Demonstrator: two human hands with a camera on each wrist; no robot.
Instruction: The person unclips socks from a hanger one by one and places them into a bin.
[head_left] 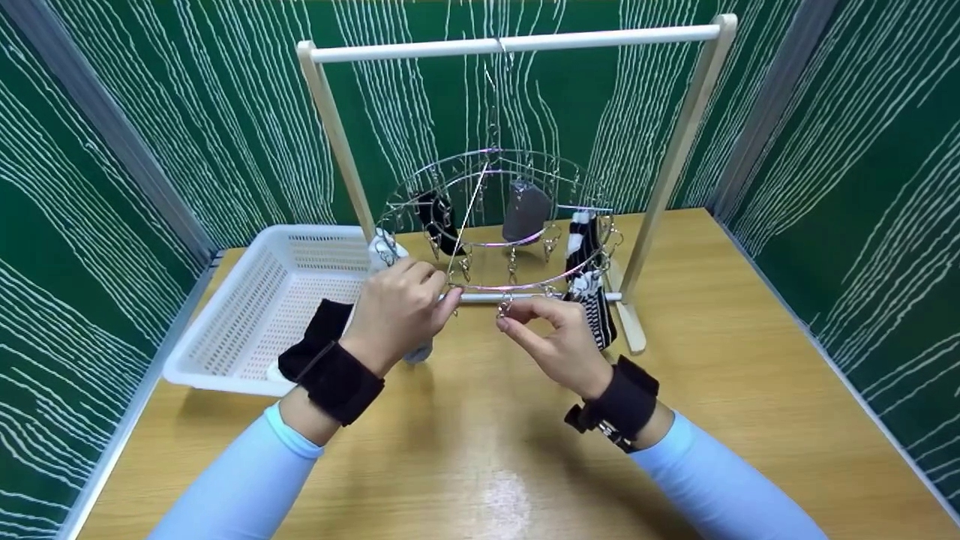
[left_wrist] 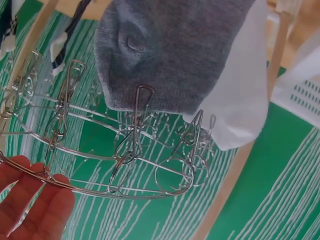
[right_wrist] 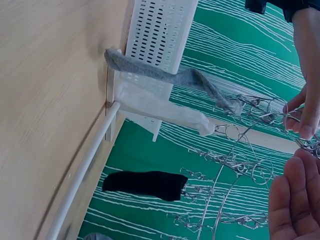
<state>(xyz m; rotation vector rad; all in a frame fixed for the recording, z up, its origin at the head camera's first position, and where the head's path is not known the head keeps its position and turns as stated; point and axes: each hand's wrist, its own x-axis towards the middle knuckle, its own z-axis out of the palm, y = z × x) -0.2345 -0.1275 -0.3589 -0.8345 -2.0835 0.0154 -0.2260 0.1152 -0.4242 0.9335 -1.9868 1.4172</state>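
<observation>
one left hand [head_left: 401,306], one right hand [head_left: 561,339]. two black wristbands [head_left: 341,384], two light blue sleeves [head_left: 244,480]. one metal hanger [head_left: 487,288], its clips [head_left: 512,260] overlapping too much to count. hanging from it, six: one black sock [right_wrist: 145,185], one white sock [right_wrist: 160,107], two grey socks [left_wrist: 160,50], two black-and-white socks [head_left: 592,319]. one white basket [head_left: 217,319], one black cloth [head_left: 322,330] inside. one wooden rack [head_left: 600,40], one table [head_left: 750,337].

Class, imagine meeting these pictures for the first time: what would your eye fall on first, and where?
The round metal hanger stands out first, hung mid-scene from a white rail. Next come the two hands before it: the left hand holds its near edge, the right hand pinches a clip. At left, black cloth lies in a white basket.
</observation>
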